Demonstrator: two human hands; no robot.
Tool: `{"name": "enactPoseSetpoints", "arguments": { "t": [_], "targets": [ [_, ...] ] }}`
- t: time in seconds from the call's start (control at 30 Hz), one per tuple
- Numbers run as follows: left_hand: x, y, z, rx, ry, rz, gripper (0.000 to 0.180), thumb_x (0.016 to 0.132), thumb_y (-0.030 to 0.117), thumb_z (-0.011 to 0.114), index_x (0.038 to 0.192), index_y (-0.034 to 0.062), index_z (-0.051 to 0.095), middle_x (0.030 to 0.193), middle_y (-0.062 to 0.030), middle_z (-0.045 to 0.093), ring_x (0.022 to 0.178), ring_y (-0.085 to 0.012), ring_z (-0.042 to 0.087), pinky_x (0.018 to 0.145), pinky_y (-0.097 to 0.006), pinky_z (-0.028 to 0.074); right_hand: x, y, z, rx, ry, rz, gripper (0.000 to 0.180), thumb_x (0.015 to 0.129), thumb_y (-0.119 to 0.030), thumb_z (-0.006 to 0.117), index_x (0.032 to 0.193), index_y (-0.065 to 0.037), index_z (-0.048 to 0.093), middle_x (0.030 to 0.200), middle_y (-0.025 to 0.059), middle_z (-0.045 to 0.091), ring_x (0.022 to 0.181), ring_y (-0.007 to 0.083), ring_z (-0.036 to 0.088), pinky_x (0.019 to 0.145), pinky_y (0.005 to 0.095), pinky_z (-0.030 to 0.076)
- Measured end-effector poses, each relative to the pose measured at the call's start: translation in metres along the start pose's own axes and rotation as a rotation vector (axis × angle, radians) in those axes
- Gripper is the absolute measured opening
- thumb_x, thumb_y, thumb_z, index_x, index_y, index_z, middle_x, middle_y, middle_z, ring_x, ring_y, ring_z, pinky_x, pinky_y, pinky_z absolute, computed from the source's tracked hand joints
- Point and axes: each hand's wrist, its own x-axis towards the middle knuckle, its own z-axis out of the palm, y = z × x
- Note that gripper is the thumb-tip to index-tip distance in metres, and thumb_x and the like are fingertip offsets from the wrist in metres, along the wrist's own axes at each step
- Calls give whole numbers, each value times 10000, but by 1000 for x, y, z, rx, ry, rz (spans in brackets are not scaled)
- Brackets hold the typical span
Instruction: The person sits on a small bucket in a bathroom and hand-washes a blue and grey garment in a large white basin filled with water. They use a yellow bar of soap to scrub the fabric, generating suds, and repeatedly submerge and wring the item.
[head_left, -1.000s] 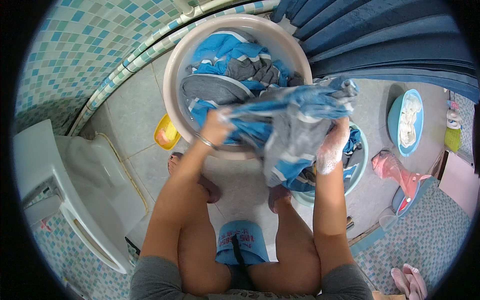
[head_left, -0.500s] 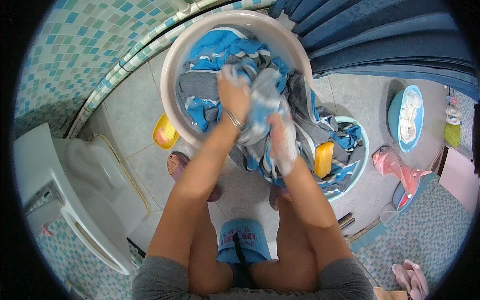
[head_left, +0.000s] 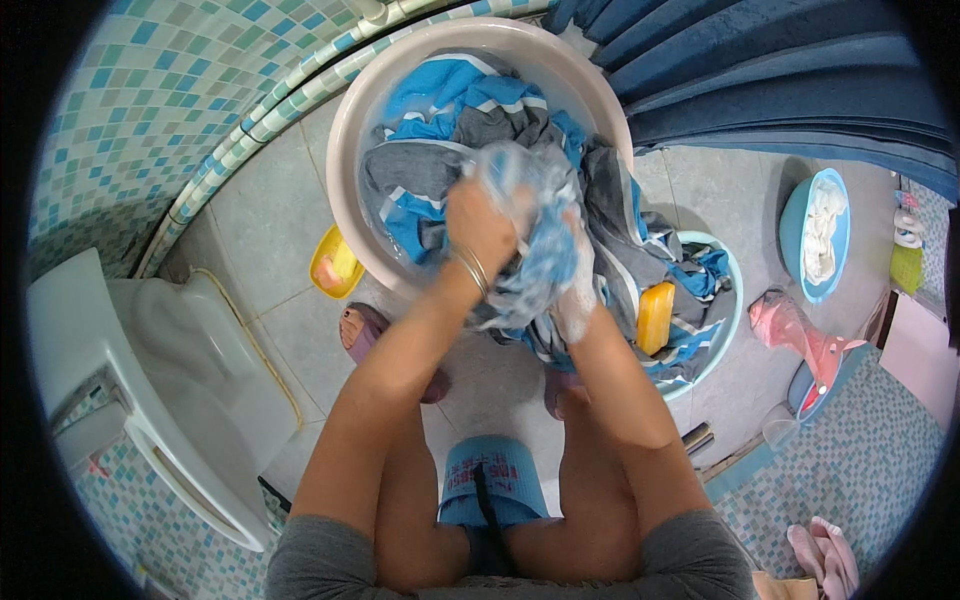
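A large blue, grey and white striped cloth (head_left: 420, 180) lies wet in a wide pale pink basin (head_left: 345, 165). Its folds spill over the near right rim into a smaller light-blue basin (head_left: 735, 310). My left hand (head_left: 487, 225), a bangle at its wrist, is closed on a bunched, sudsy part of this cloth over the basin's near rim. Facing it from the other side, my right hand (head_left: 578, 275) grips the same bunch and is coated in foam. Motion smears the fingers and the cloth between them. On the cloth in the smaller basin rests a yellow-orange soap bar (head_left: 655, 318).
Left of the big basin, a yellow dish (head_left: 335, 262) holds soap pieces. A squat toilet (head_left: 190, 340) is at left. A dark blue curtain (head_left: 760, 80) hangs at far right. Another blue basin (head_left: 815, 235) with white cloth and a pink mesh bag (head_left: 800, 335) are farther right.
My left hand has moved right and slightly down, closer to my right hand. The bunched cloth is pressed together between them. The basins and soap bar keep their places.
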Motion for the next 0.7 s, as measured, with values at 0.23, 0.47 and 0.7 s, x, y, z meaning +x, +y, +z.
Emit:
{"name": "enactPoseSetpoints", "arguments": {
  "t": [0.23,0.47,0.7],
  "targets": [
    [-8,-92,-80,-514,-309,-24,432,739,268,692,1055,4,559,903,-165,638,864,-268,626,776,-345,480,-36,-78,61,14,243,26,371,850,-176,567,1175,-3,520,1138,136,593,1013,260,598,898,388,485],
    [-19,-25,-64,247,-572,171,705,626,280,801,1193,-10,497,1050,-202,600,1064,-306,572,910,-382,445,-42,-76,39,-9,220,-9,360,829,-95,538,1169,19,511,1079,126,618,952,264,624,854,378,511],
    [-20,-48,-31,-827,-129,-207,626,681,58,735,1242,-17,466,1182,-143,561,1104,-201,536,909,-322,458,-22,-61,45,-203,386,-112,393,820,-62,499,1212,-49,491,1059,98,592,938,233,595,829,341,501]
  ]
}}
